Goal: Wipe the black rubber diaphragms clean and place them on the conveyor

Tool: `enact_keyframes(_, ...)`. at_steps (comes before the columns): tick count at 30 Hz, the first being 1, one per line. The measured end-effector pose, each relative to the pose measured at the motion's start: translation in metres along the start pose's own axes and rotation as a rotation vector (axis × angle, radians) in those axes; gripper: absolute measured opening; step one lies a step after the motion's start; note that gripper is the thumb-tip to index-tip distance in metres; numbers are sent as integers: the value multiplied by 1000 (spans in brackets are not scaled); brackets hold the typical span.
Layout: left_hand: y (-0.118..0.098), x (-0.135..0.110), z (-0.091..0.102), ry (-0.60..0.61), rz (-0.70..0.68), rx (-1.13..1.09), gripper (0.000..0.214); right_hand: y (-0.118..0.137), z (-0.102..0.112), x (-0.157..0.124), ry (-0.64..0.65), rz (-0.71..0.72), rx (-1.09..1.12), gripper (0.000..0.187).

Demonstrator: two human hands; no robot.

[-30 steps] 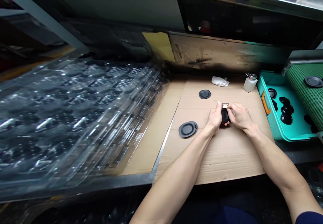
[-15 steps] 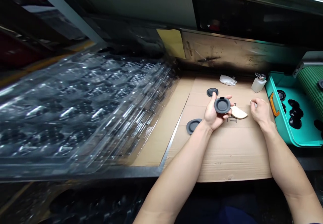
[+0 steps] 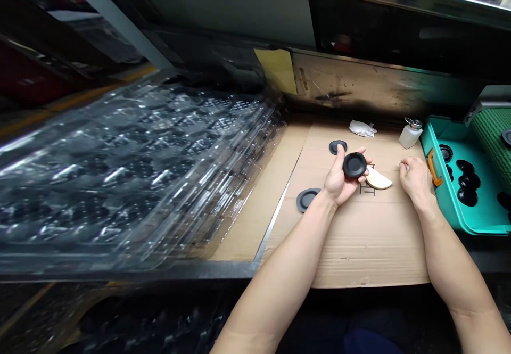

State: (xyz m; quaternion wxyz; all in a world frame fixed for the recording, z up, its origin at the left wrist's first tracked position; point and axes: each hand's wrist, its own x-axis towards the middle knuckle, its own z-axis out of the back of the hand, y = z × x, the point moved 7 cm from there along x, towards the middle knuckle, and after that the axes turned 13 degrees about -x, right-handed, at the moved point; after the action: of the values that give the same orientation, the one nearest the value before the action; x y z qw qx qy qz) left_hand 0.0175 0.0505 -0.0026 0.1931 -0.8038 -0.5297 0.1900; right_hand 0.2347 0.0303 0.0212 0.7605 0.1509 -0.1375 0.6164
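My left hand (image 3: 338,184) is palm up, its fingers and thumb around a shallow round black cap (image 3: 355,165) that faces me. To the right, just off the teal bin, my right hand (image 3: 417,181) is closed with curled fingers; whatever may be in it is hidden. A cream half-round pad (image 3: 379,179) lies on the cardboard (image 3: 371,242) between my hands. Beyond my left fingers rests one dark round piece (image 3: 337,147). Another grey-black round piece (image 3: 307,199) lies left of my left wrist, partly covered by it.
The teal bin (image 3: 459,215) with an orange handle (image 3: 435,167) holds several black round parts. A pump-top bottle (image 3: 410,133) and a crumpled white wad (image 3: 362,128) stand at the back. Stacked clear plastic trays (image 3: 191,173) fill the left. A green mesh surface (image 3: 495,130) is far right.
The cap in my left hand has tilted, and its face looks darker. My right hand has shifted slightly, its fingers still curled. The whole view has moved a little.
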Motion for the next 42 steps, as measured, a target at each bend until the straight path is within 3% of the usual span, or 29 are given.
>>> enact_keyframes(3,-14,1,9,-54,-336,356,88,11,6,-3,-27,99,-6,33)
enact_keyframes(6,-27,-10,5,-92,-718,828,111,45,3,-14,83,362,162,39)
enact_keyframes(9,-27,-20,-6,-52,-884,1118,112,71,-6,-28,224,517,223,38)
enact_keyframes(12,-27,-24,-13,-34,-845,1161,102,72,-12,-30,242,490,205,30)
enact_keyframes(18,-29,-26,-17,-47,-595,973,100,46,-19,-17,172,326,148,35)
enact_keyframes(24,-28,-26,-14,-97,-596,831,79,54,-20,-20,199,337,161,33)
enact_keyframes(27,-26,-17,-1,-196,-496,633,45,53,-21,-19,200,316,172,36)
enact_keyframes(28,-26,-13,5,-246,-436,553,43,52,-21,-19,199,310,181,37)
enact_keyframes(33,-48,2,44,-505,-226,291,77,51,-28,-18,210,294,215,39)
enact_keyframes(36,-83,14,59,-577,-282,492,71,53,-30,-19,218,298,223,37)
enact_keyframes(39,-113,38,59,-539,-351,952,60,55,-32,-21,219,301,218,36)
enact_keyframes(42,-120,69,54,-470,-320,1448,53,56,-33,-22,221,297,216,35)
